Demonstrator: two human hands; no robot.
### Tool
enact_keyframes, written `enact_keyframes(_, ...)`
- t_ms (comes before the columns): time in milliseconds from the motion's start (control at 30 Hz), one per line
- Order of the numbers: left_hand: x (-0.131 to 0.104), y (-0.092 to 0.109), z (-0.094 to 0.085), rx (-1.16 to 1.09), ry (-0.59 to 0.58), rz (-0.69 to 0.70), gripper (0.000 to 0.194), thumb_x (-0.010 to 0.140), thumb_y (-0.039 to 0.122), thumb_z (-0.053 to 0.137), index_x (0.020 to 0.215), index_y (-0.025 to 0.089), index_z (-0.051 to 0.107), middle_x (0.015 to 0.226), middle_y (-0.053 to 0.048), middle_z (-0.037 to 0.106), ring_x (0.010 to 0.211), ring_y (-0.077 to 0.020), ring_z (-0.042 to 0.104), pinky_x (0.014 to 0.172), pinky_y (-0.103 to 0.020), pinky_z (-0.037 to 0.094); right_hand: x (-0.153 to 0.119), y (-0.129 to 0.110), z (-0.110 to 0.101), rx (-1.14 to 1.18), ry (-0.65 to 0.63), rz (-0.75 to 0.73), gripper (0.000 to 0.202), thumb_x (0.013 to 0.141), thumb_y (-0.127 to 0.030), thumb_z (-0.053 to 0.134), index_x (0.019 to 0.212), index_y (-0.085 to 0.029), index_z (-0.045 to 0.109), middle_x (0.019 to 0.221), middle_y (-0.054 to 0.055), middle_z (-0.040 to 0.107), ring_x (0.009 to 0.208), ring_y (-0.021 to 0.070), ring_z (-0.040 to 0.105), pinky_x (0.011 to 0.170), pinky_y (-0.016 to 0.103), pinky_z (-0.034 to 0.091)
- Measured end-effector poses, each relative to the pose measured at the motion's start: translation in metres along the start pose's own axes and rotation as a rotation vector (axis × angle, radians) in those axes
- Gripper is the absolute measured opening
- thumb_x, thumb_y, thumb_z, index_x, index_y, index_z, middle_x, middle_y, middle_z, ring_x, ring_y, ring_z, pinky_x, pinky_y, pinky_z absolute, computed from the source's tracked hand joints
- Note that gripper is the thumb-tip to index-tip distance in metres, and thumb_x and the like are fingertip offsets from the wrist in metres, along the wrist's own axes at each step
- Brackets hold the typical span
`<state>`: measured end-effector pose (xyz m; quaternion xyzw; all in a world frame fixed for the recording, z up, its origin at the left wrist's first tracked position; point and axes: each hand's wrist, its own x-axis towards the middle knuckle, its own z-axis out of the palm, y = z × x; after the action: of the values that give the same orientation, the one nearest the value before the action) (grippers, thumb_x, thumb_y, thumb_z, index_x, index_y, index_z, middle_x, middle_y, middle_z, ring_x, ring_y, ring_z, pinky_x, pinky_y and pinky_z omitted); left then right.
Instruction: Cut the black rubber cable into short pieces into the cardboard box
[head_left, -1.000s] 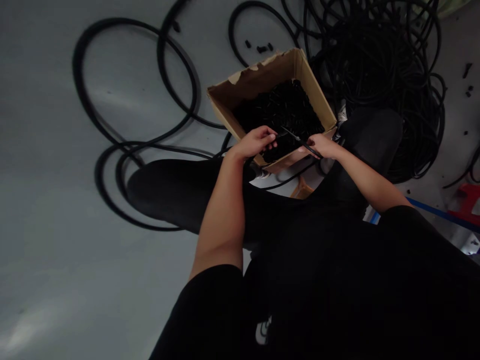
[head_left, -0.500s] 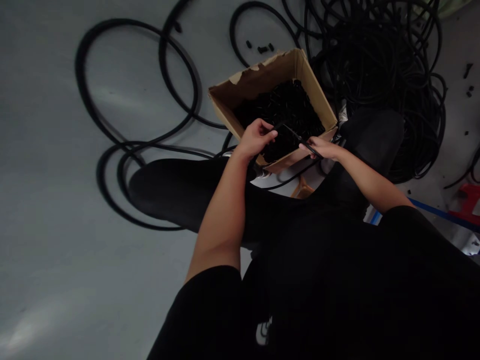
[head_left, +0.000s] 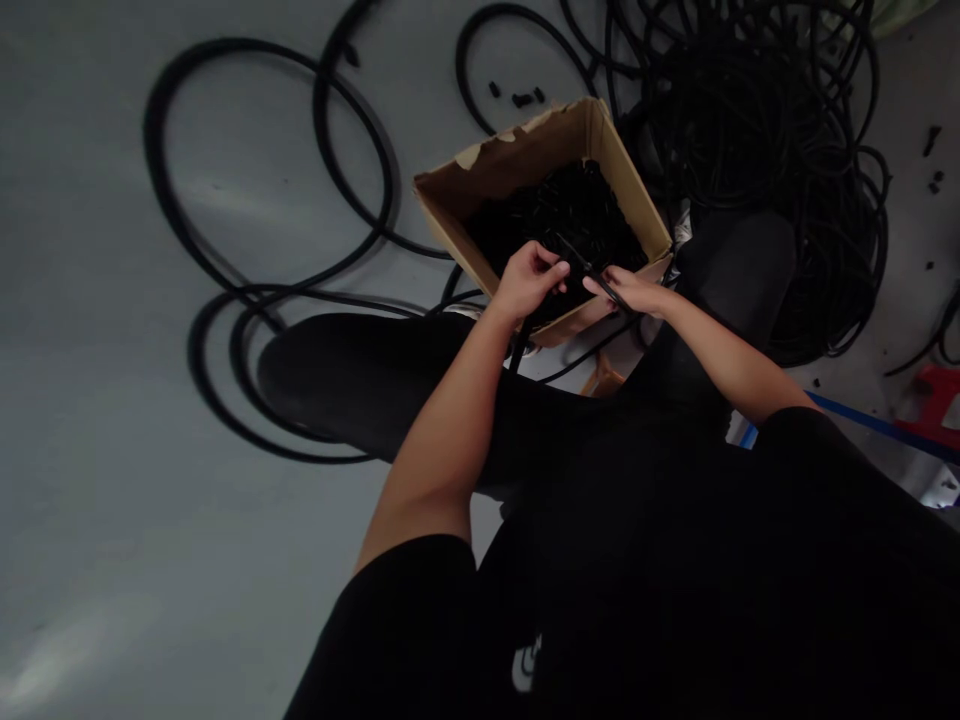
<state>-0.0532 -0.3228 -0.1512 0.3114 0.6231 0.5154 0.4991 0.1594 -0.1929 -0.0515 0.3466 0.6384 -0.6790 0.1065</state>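
Above the frame's centre, the right hand (head_left: 630, 290) grips scissors (head_left: 591, 270) slanting lengthwise, blades toward upper left; the left hand (head_left: 531, 281) pinches black tubing (head_left: 519, 347).

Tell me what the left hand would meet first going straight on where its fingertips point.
Probably the scissors in the right hand, just ahead of the left hand; the depth gap is unclear.

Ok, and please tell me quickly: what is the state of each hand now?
Left hand: closed, holding a black hose.
Right hand: closed, holding what look like dark-handled scissors.
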Motion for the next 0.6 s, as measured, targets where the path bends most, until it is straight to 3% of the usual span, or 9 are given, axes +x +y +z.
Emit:
enact_keyframes(233, -0.005, -0.002, 0.002, 0.201, 0.107, 0.098, 0.076, 0.093, 0.091, 0.102, 0.108, 0.028, 0.061, 0.094, -0.001, 0.072, 0.091, -0.0278, 0.083, 0.091, -0.043, 0.07, 0.006, 0.009, -0.002, -0.035, 0.048, 0.059, 0.067, 0.112, -0.079, 0.099, 0.104, -0.024, 0.062, 0.093, -0.002, 0.057, 0.084, 0.0156, 0.06, 0.072, 0.024, 0.06)
enact_keyframes(467, -0.013, 0.02, 0.003, 0.24, 0.044, 0.048, 0.064, 0.095, 0.079, 0.102, 0.112, 0.029, 0.067, 0.1, -0.004, 0.072, 0.105, -0.0344, 0.084, 0.101, -0.047, 0.067, 0.0, -0.003, -0.002, -0.16, 0.077, 0.092, 0.074, 0.108, -0.09, 0.096, 0.097, -0.026, 0.06, 0.077, -0.005, 0.05, 0.073, 0.0167, 0.055, 0.063, 0.026, 0.053)
enact_keyframes(600, -0.014, 0.027, 0.003, 0.238, 0.065, 0.045, 0.065, 0.097, 0.081, 0.101, 0.112, 0.03, 0.065, 0.096, -0.003, 0.07, 0.11, -0.0353, 0.083, 0.104, -0.046, 0.066, -0.004, -0.014, -0.003, -0.239, 0.136, 0.124, 0.073, 0.104, -0.085, 0.102, 0.095, -0.026, 0.059, 0.072, -0.006, 0.047, 0.069, 0.0174, 0.052, 0.065, 0.029, 0.049)
